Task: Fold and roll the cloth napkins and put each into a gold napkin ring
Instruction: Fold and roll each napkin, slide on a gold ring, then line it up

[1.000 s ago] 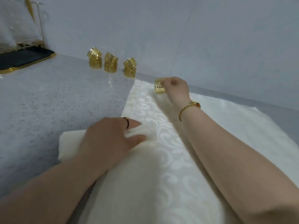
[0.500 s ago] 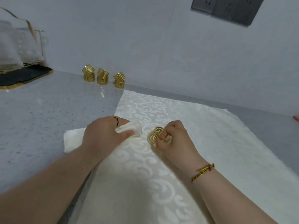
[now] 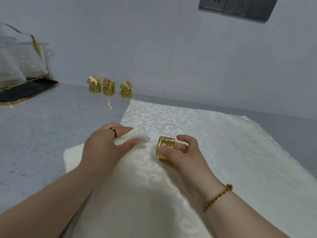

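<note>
— Where's the rolled napkin (image 3: 137, 137)?
— Lying on the desk (image 3: 42, 126), left grip (image 3: 104, 146) curled round its end.
— And the gold ring (image 3: 165, 147)?
— Just right of that end, pinched in the right grip (image 3: 185, 150) over the patterned cloth (image 3: 214, 138).

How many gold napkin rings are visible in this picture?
7. Six stand near the wall in three stacks of two; the seventh ring is held by the right hand above the cloth. None looks hidden.
</note>
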